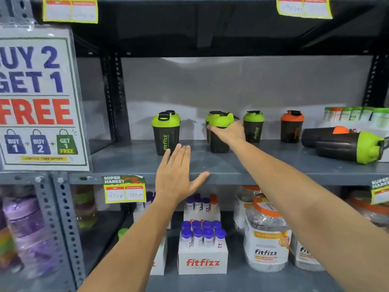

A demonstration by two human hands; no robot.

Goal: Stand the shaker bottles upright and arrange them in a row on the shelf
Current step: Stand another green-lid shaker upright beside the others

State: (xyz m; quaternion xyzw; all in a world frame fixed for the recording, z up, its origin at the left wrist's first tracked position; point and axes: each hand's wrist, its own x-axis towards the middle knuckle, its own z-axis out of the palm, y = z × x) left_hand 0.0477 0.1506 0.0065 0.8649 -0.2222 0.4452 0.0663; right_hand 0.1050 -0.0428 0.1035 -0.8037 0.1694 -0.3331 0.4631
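Black shaker bottles stand on the grey shelf. At the left a green-lidded shaker is upright, with another lid just behind it. My right hand is shut on a green-lidded shaker in the middle; a second one peeks out behind that. Further right stand a green-lidded shaker and an orange-lidded shaker. At the far right, a green-lidded shaker and an orange-lidded one lie on their sides. My left hand hovers open at the shelf's front edge, empty.
A "Buy 2 Get 1 Free" sign hangs on the left post. Green and orange packets fill the shelf's back right corner. A price tag sticks to the shelf edge. Below are purple-capped tubes in boxes and clear jars.
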